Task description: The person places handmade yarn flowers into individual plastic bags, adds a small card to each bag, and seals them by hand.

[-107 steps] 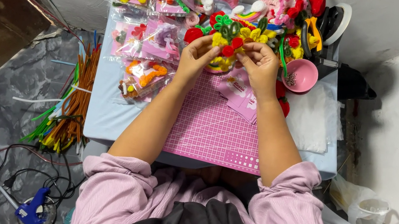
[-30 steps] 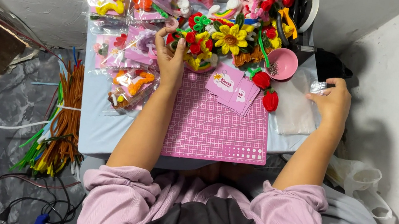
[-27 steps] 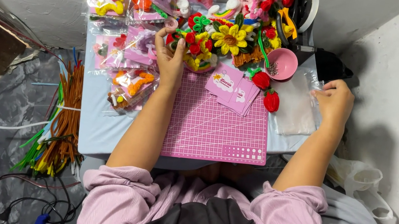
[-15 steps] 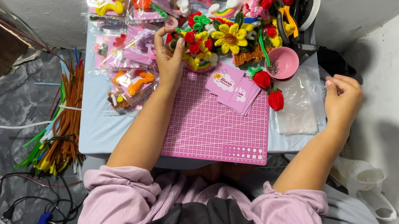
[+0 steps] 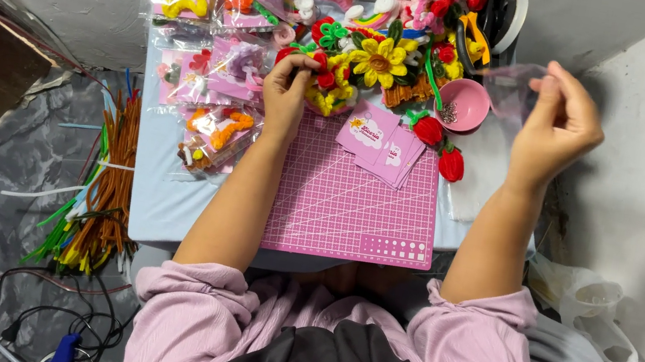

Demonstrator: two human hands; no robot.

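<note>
The right hand [image 5: 558,125] is raised off the table's right edge, fingers pinched on a clear plastic bag [image 5: 513,93] that hangs between it and the pink bowl [image 5: 465,105]. The bag is see-through and hard to outline; whether anything is in it cannot be told. The left hand [image 5: 287,93] rests at the top edge of the pink cutting mat [image 5: 345,203], fingers closed on a red and yellow pipe-cleaner piece [image 5: 323,88] at the edge of the flower pile [image 5: 389,51]. The hand covers most of that piece.

On the mat lie pink cards [image 5: 380,143], with two red strawberries [image 5: 439,144] just beside them. Left of the hand, bagged craft pieces [image 5: 220,57] crowd the light-blue table [image 5: 160,197]. Black tape rolls [image 5: 502,14] stand at the far right corner, partly behind the pile. On the floor to the left lies a bundle of pipe cleaners [image 5: 103,195], and a blue glue gun [image 5: 62,352] is cut off at the bottom edge.
</note>
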